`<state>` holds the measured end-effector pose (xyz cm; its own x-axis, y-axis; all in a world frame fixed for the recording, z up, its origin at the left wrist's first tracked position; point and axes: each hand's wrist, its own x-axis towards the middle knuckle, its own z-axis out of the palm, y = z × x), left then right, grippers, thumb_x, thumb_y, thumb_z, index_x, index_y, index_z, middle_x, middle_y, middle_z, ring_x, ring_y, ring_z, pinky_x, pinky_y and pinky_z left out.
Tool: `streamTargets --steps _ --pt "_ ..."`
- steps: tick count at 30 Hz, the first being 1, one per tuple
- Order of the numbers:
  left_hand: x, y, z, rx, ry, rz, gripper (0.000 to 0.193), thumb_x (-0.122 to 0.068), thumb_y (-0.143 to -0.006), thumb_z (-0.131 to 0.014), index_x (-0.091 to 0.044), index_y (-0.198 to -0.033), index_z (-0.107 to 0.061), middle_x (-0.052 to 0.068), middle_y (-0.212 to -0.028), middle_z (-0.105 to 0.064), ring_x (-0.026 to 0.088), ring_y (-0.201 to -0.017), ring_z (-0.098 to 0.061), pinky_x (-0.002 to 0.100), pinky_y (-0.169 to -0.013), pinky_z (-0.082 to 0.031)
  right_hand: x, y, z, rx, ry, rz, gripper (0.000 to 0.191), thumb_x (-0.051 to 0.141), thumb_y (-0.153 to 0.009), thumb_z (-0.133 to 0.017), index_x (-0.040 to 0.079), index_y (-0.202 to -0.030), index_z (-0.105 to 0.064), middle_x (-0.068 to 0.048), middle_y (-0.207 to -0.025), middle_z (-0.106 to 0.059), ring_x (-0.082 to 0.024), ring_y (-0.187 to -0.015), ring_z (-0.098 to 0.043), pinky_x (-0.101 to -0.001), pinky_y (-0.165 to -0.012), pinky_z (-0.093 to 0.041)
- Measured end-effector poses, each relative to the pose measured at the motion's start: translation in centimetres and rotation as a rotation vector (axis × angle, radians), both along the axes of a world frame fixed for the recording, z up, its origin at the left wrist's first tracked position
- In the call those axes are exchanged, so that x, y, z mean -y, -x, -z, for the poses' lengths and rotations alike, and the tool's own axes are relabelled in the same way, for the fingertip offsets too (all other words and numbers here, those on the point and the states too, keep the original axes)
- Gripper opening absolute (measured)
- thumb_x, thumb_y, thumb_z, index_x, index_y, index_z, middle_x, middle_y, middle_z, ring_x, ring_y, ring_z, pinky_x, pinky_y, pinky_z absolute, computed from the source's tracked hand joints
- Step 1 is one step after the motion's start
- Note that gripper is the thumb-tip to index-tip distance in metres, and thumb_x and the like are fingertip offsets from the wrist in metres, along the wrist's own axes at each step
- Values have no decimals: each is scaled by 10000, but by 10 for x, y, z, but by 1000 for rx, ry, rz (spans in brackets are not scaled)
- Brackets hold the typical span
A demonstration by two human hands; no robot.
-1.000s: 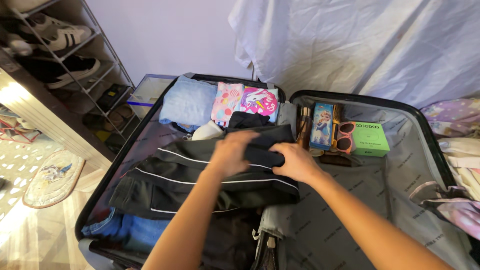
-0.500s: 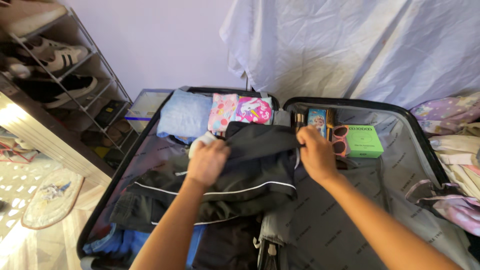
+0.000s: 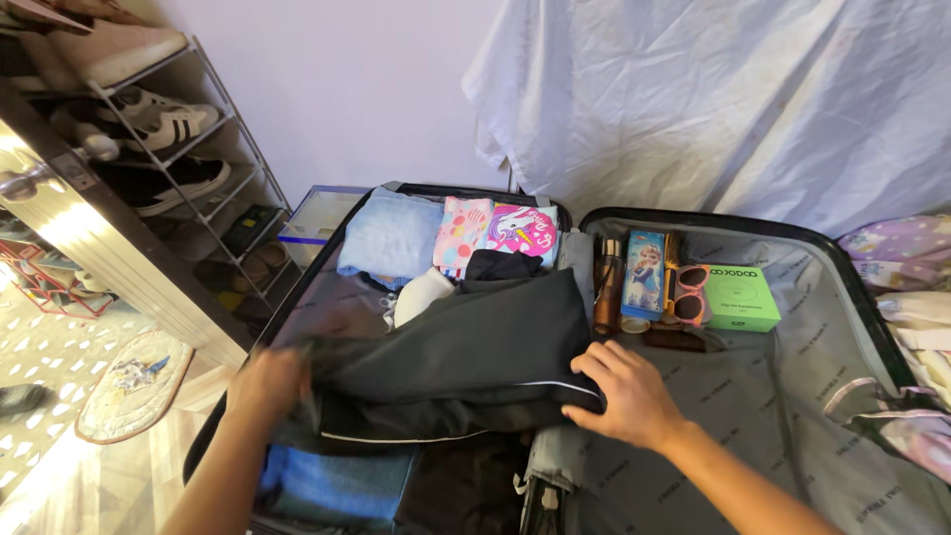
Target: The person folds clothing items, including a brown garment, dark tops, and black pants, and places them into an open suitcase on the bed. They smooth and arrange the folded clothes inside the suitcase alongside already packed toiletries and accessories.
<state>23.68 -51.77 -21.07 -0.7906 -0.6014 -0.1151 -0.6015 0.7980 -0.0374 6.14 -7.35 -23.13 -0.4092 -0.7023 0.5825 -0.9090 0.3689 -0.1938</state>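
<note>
An open suitcase (image 3: 850, 260) lies on the floor. A black garment with thin white stripes (image 3: 466, 352) is spread over its left half. My left hand (image 3: 269, 384), blurred, grips the garment's left end. My right hand (image 3: 624, 393) presses flat on its right edge near the suitcase hinge. Behind the garment sit a folded light blue cloth (image 3: 392, 236), a pink patterned pouch (image 3: 500, 233) and a white item (image 3: 421, 295). Blue clothing (image 3: 332, 485) lies under the garment's front edge.
The right half holds a green box (image 3: 741, 296), pink sunglasses (image 3: 690, 292), a brown bottle (image 3: 607, 285) and a blue picture box (image 3: 644, 273). A shoe rack (image 3: 168, 168) stands left, a white sheet (image 3: 723, 99) hangs behind, and a mat (image 3: 129, 381) lies on the floor.
My hands moved apart: the left slid to the garment's left end, the right to its right edge. The garment has been folded over and lies flatter, its white stripes mostly hidden.
</note>
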Motion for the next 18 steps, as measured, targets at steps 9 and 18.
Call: streamTargets --steps 9,18 --pt "-7 22 38 -295 -162 -473 803 -605 -775 -796 -77 -1335 -568 166 -1371 -583 393 -1337 -477 744 -1045 -272 8 12 -1 45 -129 -5 421 30 -581 -751 63 -962 -575 -80 -936 -610 -309 -984 -589 -423 -826 -493" --pt "-40 35 15 -896 -255 -574 432 -246 -840 -604 -182 -1245 -739 221 -1217 -715 455 -1124 -652 546 -1047 -509 11 30 0 41 166 214 343 -71 -678 -642 62 -975 -530 -134 -948 -575 -376 -924 -615 -480 -761 -491"
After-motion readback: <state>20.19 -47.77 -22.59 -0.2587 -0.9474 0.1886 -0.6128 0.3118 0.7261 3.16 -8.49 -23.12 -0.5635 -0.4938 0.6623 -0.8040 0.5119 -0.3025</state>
